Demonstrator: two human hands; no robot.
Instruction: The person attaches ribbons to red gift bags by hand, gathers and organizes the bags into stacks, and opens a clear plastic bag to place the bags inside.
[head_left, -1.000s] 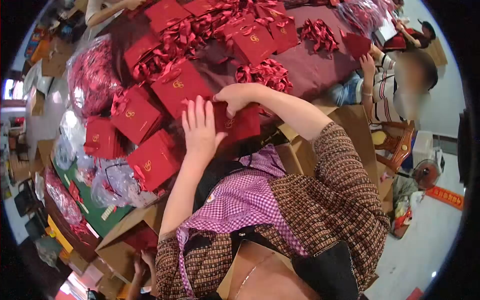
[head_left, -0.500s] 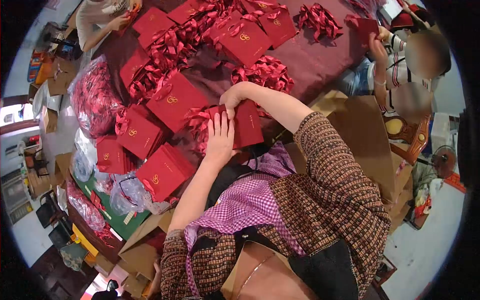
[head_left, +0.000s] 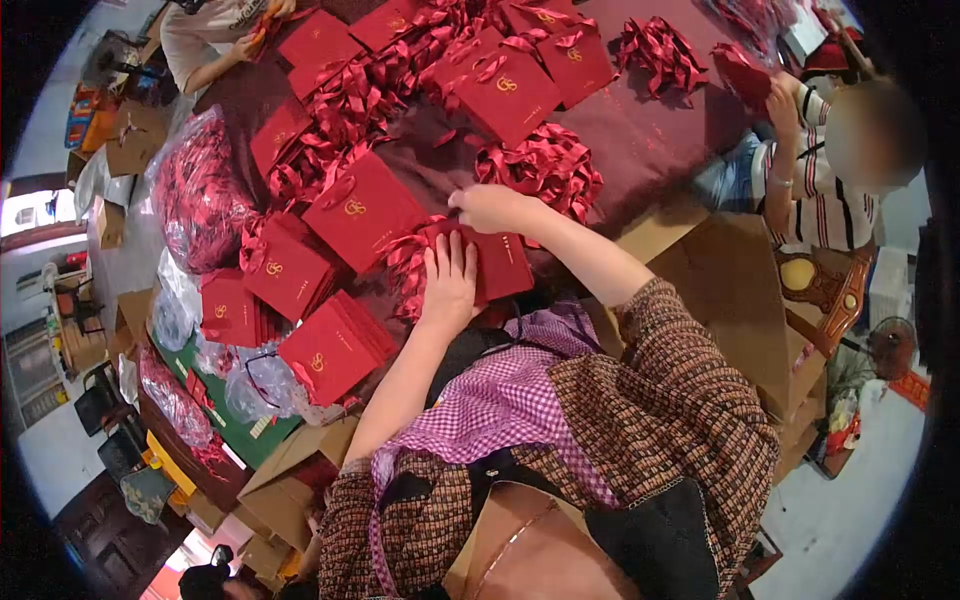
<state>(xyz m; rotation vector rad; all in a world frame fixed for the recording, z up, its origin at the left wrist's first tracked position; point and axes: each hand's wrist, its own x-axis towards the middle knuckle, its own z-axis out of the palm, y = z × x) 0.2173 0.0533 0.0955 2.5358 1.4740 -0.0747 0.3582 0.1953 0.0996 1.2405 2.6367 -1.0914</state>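
A red paper bag [head_left: 505, 265] with a ribbon handle lies at the near edge of the dark red cloth. My left hand [head_left: 448, 284] rests on its left part, fingers stretched out and flat. Above the bag's upper edge is my right hand [head_left: 488, 210], its fingers closed in a pinch; whatever they hold, if anything, is too small to name. Just left of the hands lies a larger red bag [head_left: 367, 212] with a gold emblem. A heap of red ribbons [head_left: 543, 168] is beyond my right hand.
Stacks of red bags [head_left: 290, 268] stand at the left, by a plastic sack of red ribbons [head_left: 203, 190]. Across the table are more bags and ribbons. Open cardboard boxes [head_left: 725, 295] stand right. One person [head_left: 835, 165] sits at the right; another [head_left: 205, 45] is at the upper left.
My left hand has moved onto the smaller bag, whose ribbon handle now shows at its left. My right hand, on the bag half a second ago, has lifted to its upper edge.
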